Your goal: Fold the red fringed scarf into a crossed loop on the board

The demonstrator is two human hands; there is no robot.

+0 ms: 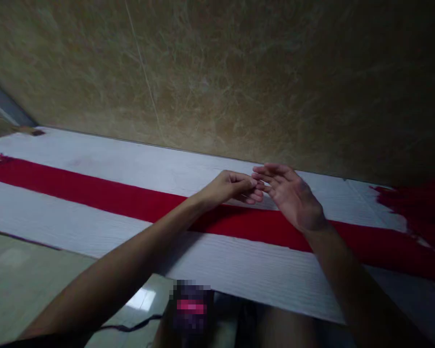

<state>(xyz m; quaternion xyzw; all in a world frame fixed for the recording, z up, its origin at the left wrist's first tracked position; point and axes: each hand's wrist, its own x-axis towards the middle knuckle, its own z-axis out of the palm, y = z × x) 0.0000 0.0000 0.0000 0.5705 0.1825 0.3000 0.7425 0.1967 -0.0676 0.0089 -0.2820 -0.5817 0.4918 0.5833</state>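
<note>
A red scarf (123, 198) lies flat along the white table (253, 266), its long axis slanting from far left, where its fringe points, to near right. Above it, the left hand (229, 187) brings thumb and fingertips together, on what I cannot tell; the right hand (295, 199) holds its fingers apart.

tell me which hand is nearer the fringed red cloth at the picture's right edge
Right. The right hand is to the left of the fringed red cloth, apart from it; the left hand is farther left, beyond the right hand.
</note>
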